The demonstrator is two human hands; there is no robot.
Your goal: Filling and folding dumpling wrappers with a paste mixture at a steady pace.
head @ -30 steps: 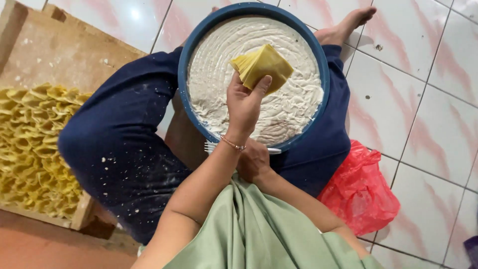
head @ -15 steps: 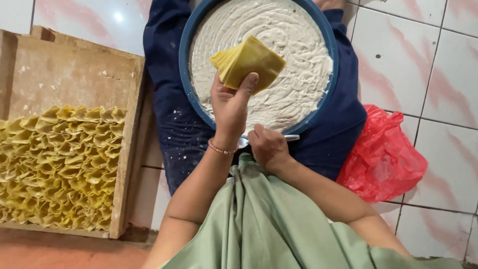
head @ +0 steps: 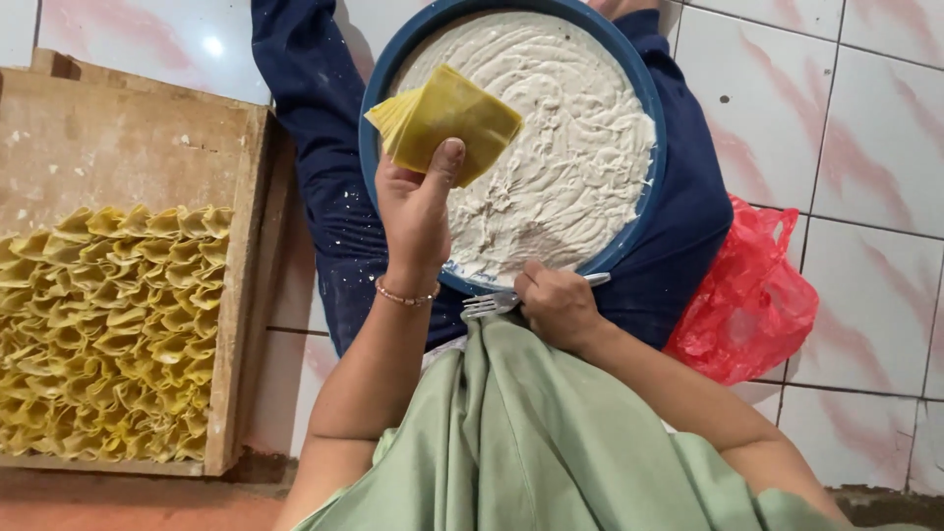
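Left hand (head: 418, 211) raised over the blue basin (head: 379, 98), fingers (head: 447, 157) closed on a stack of yellow wrappers (head: 447, 118) — kept fanned above the white filling (head: 560, 147), probably for easy peeling. Right hand (head: 559, 307) gripping a fork (head: 489, 304) at the basin's near rim. Folded pieces in rows on the wooden tray (head: 128, 128) — beside the leg.

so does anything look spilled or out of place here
Only small things: pale specks spatter the dark blue trousers beside the blue basin of white paste. Nothing has tipped, and the folded wrappers sit in tidy rows on the wooden tray.
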